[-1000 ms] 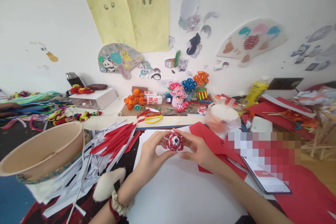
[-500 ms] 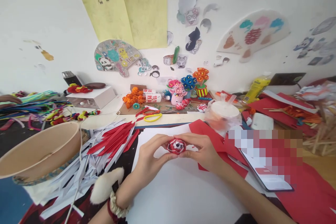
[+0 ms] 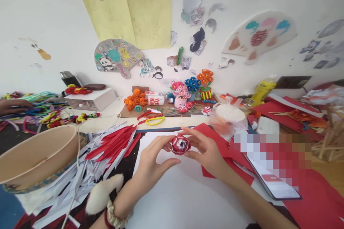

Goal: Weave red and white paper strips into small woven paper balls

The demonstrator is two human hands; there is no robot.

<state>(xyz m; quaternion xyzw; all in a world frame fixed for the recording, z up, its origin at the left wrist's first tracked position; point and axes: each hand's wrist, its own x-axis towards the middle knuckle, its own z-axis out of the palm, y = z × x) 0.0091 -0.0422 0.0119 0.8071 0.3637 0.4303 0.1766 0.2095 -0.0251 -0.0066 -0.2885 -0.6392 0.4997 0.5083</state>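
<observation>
A small ball woven from red and white paper strips point(image 3: 181, 145) is between my hands, above a large white sheet point(image 3: 188, 189). A dark hole shows in its spiral middle. My left hand point(image 3: 154, 157) curves round the left side with its fingers against the ball, its thumb stretched out just below. On the other side, my right hand point(image 3: 206, 150) grips with the thumb at the lower right, the index finger raised over the top. Loose red paper strips point(image 3: 113, 143) and white paper strips point(image 3: 67, 189) lie left of my hands.
A round wooden-coloured tub point(image 3: 40, 150) stands at the left. Yellow-handled scissors point(image 3: 155, 120) lie ahead, before pots of craft flowers point(image 3: 180, 94). Red paper point(image 3: 228, 150) and a phone point(image 3: 279, 182) are at the right. Another person's hand point(image 3: 14, 106) reaches in at far left.
My left thumb has come away from the ball and sits lower. My right index finger has lifted, and the ball's face has turned slightly.
</observation>
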